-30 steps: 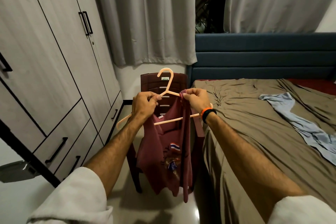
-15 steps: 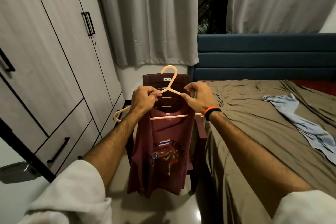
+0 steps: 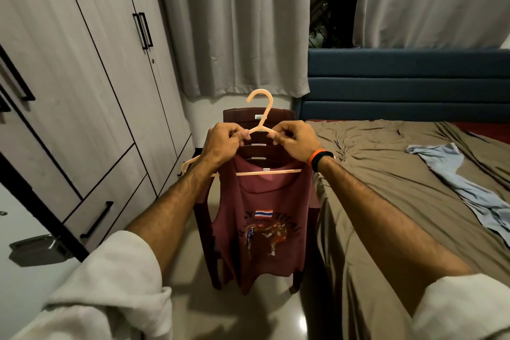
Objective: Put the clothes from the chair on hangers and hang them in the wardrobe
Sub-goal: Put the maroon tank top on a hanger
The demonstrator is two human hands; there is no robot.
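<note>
Your left hand (image 3: 223, 143) and right hand (image 3: 294, 141) each pinch a shoulder of the peach hanger (image 3: 260, 116), holding it up before the dark chair (image 3: 248, 114). The maroon tank top (image 3: 262, 229) (flag print facing you) hangs from it, wardrobe (image 3: 82, 77) doors closed at left.

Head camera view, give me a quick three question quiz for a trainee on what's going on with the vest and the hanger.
1. True or false: the maroon vest hangs on the hanger.
2. What does the left hand grip? A) a wardrobe handle B) the hanger C) the blue garment
3. Fill in: the wardrobe doors are ____.

Key: 1 true; 2 B, and the right hand grips the hanger's other shoulder; 3 closed.
</note>
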